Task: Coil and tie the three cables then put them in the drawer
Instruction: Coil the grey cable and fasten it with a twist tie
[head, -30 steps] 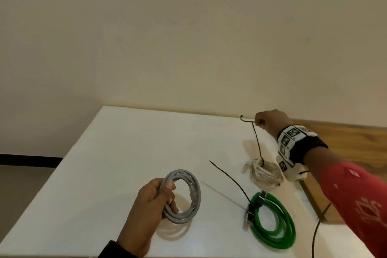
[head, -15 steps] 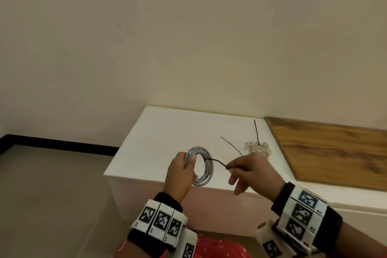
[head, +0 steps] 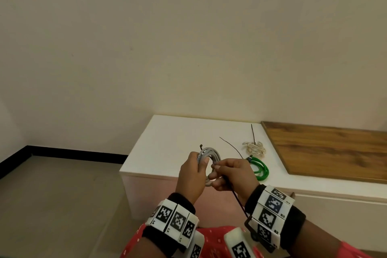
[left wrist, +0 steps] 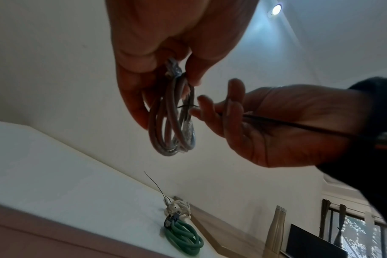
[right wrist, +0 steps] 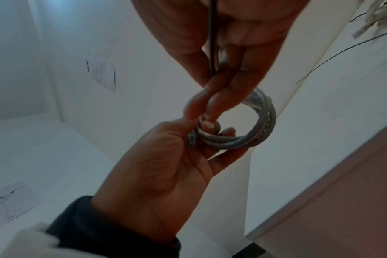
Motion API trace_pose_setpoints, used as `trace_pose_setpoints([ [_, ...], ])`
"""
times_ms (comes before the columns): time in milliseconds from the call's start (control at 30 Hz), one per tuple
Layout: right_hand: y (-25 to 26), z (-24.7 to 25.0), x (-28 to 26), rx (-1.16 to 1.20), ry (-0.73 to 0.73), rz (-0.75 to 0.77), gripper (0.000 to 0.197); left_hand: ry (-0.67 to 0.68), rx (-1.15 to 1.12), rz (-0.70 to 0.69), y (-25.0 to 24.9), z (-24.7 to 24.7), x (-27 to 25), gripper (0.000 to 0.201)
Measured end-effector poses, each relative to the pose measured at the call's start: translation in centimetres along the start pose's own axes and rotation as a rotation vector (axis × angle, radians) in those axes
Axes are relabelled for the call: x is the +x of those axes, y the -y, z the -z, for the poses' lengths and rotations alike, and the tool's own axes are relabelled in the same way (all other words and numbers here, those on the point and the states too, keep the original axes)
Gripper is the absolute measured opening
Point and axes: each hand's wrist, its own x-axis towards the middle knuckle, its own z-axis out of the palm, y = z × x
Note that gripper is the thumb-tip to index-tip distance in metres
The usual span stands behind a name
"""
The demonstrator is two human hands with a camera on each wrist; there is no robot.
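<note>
- Out in front of the white cabinet point(head: 167, 132), head view: left hand point(head: 191, 176) curled round the grey cable coil point(head: 209, 154), held up in the air; right hand point(head: 232, 176) pinching a black tie point(head: 234, 194) against the coil, tail hanging toward the right wristband.
- Farther back on the cabinet top: green cable coil point(head: 260, 168) just in front of the white cable bundle point(head: 254, 147), each with a thin black tie sticking up; wooden panel point(head: 335, 151) to the right.
- Left wrist view: left hand point(left wrist: 166, 52) gripping the grey coil point(left wrist: 172, 122) near its top; right hand point(left wrist: 276, 125) with fingertips nipping the tie point(left wrist: 298, 124) at the coil; green coil point(left wrist: 183, 239) and white bundle point(left wrist: 178, 208) below on the cabinet.
- Right wrist view: right hand point(right wrist: 227, 52) with fingertips reaching into the coil's ring point(right wrist: 250, 132), tie point(right wrist: 212, 43) running along the fingers; left hand point(right wrist: 166, 165) cradling the coil's lower edge.
</note>
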Motion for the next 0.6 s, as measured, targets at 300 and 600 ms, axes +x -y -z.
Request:
trace_pose_setpoints([
  [300,-0.8,-0.7,-0.5,0.000,0.084,-0.013,0.013,0.005,-0.043,-0.009,0.4,1.0,-0.1,0.012],
  [600,-1.2,-0.8,-0.4,-0.026,0.145,-0.039,0.011,0.019,-0.125,0.002,1.5,1.3,0.2,0.024],
])
